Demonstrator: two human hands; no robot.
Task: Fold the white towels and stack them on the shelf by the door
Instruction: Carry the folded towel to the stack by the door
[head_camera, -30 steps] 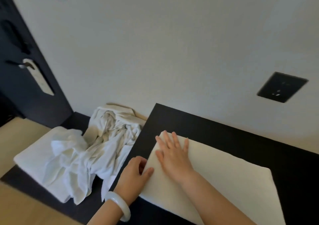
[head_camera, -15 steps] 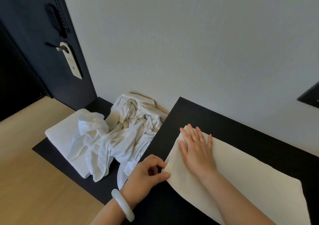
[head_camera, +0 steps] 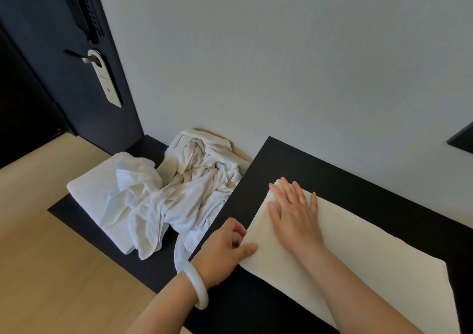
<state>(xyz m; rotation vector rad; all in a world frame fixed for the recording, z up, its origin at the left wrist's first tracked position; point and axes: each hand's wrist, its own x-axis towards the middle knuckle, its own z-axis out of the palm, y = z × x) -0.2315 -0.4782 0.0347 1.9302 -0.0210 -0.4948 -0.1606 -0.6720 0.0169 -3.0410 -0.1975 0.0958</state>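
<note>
Door (head_camera: 46, 82) fills more view now; flat towel (head_camera: 378, 246) lies on black tabletop (head_camera: 332, 169).

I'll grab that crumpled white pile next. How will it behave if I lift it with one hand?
Probably floppy: the crumpled pile lies in loose twists, so it should sag and trail. Its strands look tangled, so several pieces may rise together. One end drapes over the folded towel, which could get dragged askew.

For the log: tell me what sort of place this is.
Probably a hotel room: a door hanger on the door handle, crumpled white towels heaped on the low black shelf beside it, and the left hand pinching another towel.
</note>
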